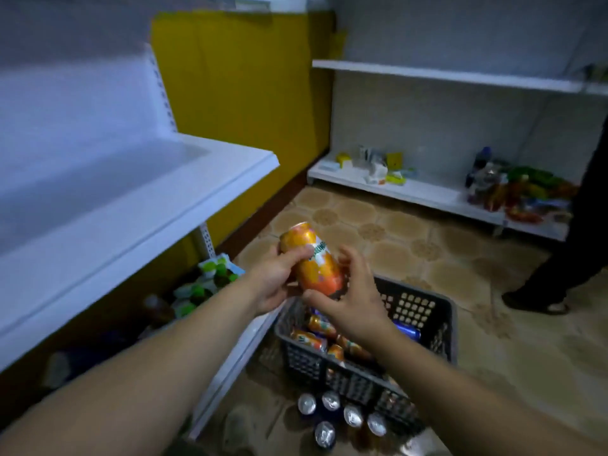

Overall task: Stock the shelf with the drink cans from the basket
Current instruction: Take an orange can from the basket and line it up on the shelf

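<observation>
Two bare forearms reach out from below, meeting over the corner of a basket. The left hand (pixel 274 279) grips an orange drink can (pixel 312 261) around its upper half, thumb across the label, the can tilted with its top leaning up and to the left. The right hand (pixel 353 299) sits at the can's lower end with its fingers spread and only lightly bent, thumb just under the base; I can't tell from here whether it actually touches the can, and it has no firm hold on it. The can hangs in the air above the dark grey plastic basket (pixel 427 306), which stands on the patterned tile floor (pixel 394 232). Inside the basket lie more orange cans (pixel 316 337) on their sides, with a blue can (pixel 408 331) near the far wall. Just beside the basket's near corner, five cans (pixel 352 417) stand upright on the floor in a loose cluster, silver tops showing. To the left runs a white shelf (pixel 164 199), its edge close to the left hand; beneath it, on a lower level, sit green and white packs (pixel 210 278), blurred. Behind is a yellow wall panel (pixel 246 110). Across the room a low white shelf (pixel 411 192) carries small boxes, and further right, bottles and bright packets. At the right edge stands another person's leg (pixel 559 278) in dark trousers, foot on the tiles.
</observation>
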`<control>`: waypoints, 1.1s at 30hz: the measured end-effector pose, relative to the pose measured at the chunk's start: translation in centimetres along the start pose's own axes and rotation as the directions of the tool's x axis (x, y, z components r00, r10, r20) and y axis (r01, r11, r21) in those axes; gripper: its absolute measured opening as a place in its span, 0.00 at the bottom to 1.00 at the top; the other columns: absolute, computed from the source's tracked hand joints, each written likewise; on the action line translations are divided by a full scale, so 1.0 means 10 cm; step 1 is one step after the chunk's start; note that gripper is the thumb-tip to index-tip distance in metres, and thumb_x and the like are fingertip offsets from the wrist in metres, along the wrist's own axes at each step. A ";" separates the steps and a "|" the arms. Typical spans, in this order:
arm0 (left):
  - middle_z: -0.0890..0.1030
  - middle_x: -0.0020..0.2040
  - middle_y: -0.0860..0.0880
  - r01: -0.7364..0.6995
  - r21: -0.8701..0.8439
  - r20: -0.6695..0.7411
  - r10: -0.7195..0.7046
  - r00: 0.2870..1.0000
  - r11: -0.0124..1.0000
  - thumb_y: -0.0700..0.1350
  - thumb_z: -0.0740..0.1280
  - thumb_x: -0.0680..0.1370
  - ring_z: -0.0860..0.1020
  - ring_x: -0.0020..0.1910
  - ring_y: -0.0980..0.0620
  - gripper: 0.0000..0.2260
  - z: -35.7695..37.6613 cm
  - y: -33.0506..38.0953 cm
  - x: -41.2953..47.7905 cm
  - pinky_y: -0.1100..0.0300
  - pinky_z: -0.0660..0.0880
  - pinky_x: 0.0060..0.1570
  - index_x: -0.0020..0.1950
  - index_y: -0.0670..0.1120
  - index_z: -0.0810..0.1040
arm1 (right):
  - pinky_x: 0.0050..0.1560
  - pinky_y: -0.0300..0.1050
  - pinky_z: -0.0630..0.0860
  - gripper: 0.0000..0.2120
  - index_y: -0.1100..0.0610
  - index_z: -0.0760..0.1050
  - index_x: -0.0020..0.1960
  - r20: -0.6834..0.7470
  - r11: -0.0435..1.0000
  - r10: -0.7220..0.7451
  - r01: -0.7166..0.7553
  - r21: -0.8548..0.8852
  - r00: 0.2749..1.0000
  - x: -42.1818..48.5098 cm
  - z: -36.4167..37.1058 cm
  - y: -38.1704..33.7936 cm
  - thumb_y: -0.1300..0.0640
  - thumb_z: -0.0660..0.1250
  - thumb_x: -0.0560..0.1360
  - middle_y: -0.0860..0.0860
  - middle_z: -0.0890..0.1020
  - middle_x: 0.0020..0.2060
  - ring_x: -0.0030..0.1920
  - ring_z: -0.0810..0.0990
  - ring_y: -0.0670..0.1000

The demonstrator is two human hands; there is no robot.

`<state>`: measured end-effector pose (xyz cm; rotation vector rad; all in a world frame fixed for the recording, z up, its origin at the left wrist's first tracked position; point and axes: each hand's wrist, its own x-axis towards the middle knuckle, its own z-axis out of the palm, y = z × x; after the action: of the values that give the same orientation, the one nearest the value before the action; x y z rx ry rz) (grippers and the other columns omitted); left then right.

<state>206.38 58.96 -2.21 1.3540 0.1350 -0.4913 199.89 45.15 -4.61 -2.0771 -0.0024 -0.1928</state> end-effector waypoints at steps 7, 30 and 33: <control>0.81 0.49 0.46 -0.297 0.081 -0.132 0.305 0.943 0.952 0.43 0.67 0.76 0.80 0.42 0.49 0.12 -0.54 0.66 -1.27 0.53 0.78 0.45 0.58 0.51 0.71 | 0.53 0.42 0.76 0.40 0.48 0.63 0.70 0.128 0.971 -0.213 0.196 0.136 0.969 -0.20 0.39 -1.16 0.50 0.79 0.64 0.41 0.73 0.54 0.52 0.76 0.43; 0.75 0.56 0.51 -0.093 0.426 -0.760 0.412 0.502 0.900 0.33 0.73 0.69 0.75 0.58 0.48 0.34 -2.86 0.55 -3.96 0.45 0.73 0.60 0.70 0.52 0.64 | 0.68 0.50 0.65 0.37 0.53 0.57 0.77 0.786 0.706 -0.403 0.706 -0.060 0.469 -0.98 2.75 -2.90 0.38 0.65 0.74 0.54 0.64 0.72 0.71 0.64 0.57; 0.75 0.59 0.49 -0.131 0.384 -0.779 0.397 0.485 0.914 0.32 0.73 0.69 0.74 0.60 0.47 0.36 -3.11 0.49 -4.06 0.44 0.72 0.63 0.71 0.53 0.63 | 0.71 0.57 0.59 0.36 0.50 0.57 0.77 0.822 0.580 -0.330 0.787 -0.210 0.463 -0.87 2.99 -2.96 0.32 0.56 0.75 0.54 0.61 0.75 0.73 0.59 0.58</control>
<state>177.98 99.94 10.27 1.7654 0.6787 0.5093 192.89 86.31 5.53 -2.5427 -1.3729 0.2635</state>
